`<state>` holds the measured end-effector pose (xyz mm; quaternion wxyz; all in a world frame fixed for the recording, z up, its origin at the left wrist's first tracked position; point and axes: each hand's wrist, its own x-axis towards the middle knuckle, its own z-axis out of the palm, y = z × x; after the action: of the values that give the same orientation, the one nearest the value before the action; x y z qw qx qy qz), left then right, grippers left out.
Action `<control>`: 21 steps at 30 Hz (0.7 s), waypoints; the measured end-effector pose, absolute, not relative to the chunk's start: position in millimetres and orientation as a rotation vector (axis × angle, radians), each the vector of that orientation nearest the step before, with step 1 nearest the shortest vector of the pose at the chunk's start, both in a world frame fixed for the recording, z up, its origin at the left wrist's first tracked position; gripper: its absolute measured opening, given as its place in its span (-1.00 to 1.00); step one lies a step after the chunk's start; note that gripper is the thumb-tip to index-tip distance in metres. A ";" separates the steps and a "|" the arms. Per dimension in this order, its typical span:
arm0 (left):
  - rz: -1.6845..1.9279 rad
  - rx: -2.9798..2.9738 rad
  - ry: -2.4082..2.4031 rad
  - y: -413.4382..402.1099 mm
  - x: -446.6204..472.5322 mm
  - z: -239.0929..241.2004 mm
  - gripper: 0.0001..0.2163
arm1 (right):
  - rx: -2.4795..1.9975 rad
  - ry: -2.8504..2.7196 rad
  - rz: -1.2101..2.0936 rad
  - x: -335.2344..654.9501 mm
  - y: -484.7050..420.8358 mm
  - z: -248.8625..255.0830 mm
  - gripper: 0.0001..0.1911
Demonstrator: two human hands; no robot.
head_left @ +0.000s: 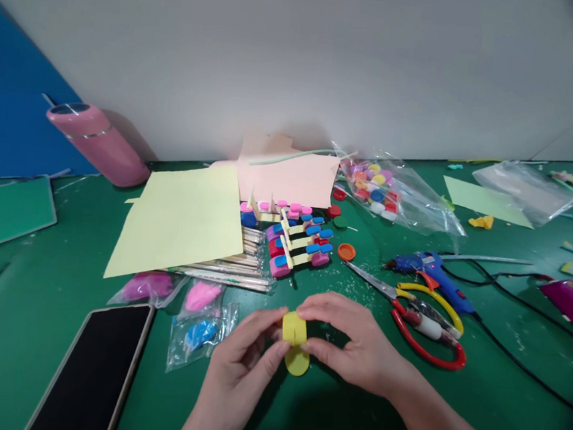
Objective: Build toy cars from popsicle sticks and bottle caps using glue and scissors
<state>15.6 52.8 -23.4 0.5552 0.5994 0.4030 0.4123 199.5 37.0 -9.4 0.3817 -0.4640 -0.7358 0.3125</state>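
My left hand [241, 358] and my right hand [350, 341] meet over the green table [399, 412], and both pinch a small yellow oval piece [295, 341] between thumbs and fingertips. The piece looks like two yellow ovals held together, one above the other. Just behind my hands stands a model [294, 239] built of wooden sticks and pink, blue and red caps. To the right of my right hand lie red-and-yellow scissors [422, 317].
A blue glue gun [434, 273] with a black cord lies at the right. A bag of coloured caps [389, 190], yellow paper [183, 219], pink paper [290, 175], a pink bottle [97, 141], small bags of pink and blue pieces [196, 324] and a black tablet [92, 372] surround me.
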 end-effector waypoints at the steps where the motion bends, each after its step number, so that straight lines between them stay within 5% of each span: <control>1: 0.973 1.443 0.950 52.8 15.0 -23.5 -0.71 | -1.174 -1.873 0.810 199.7 37.1 -8.7 -0.71; 9: 1.004 1.704 0.921 52.0 9.3 -27.0 -0.64 | -1.212 -1.821 0.919 202.0 35.0 -4.4 -0.52; 21: 0.936 1.411 0.995 48.5 11.7 -30.0 -0.68 | -1.186 -1.985 0.748 200.4 37.4 -8.2 -0.65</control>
<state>11.7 48.5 -30.0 0.5555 0.5973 0.4214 0.3963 200.4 37.4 -8.2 0.3480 -0.4576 -0.7657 0.2886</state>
